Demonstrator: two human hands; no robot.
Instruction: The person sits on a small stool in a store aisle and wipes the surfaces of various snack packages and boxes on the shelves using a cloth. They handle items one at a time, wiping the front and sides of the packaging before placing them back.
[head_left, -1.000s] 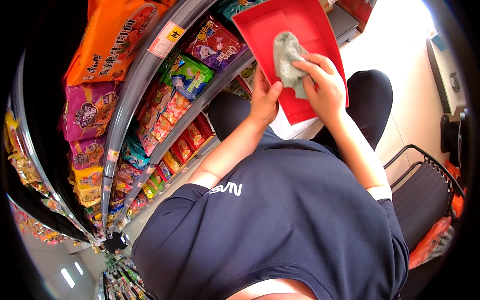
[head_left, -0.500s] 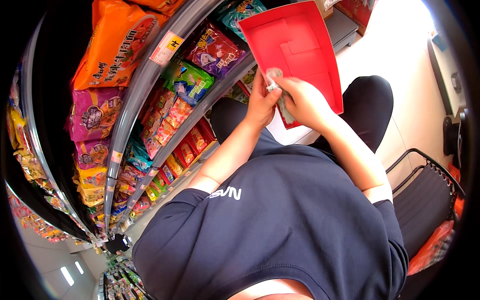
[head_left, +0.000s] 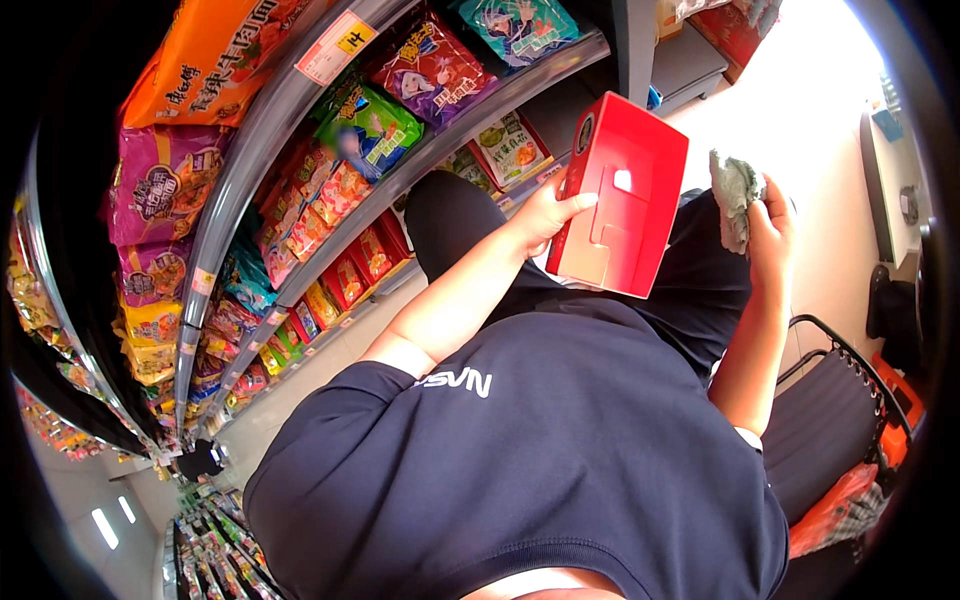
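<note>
A red open-topped cardboard box [head_left: 640, 200] is tilted in front of my knees, its inside facing me. My left hand [head_left: 548, 215] grips its left wall, with the thumb over the rim and the other fingers behind it. Off to the right of the box, my right hand [head_left: 773, 228] is closed on a crumpled grey-green cloth [head_left: 736, 195], which sticks up from the fingers. Cloth and box are apart. I see no contents in the part of the box that shows.
Shelves on the left hold orange noodle packs [head_left: 215, 60], purple packs [head_left: 165, 185] and a green snack bag [head_left: 372, 128]. Low down stand red boxes [head_left: 375, 250]. A black folding chair [head_left: 835, 425] is at my right, near a light cabinet [head_left: 890, 170].
My right hand has drawn the cloth out of the box and away to the right. My left hand now holds the box by its left side, and the box has turned and dropped lower.
</note>
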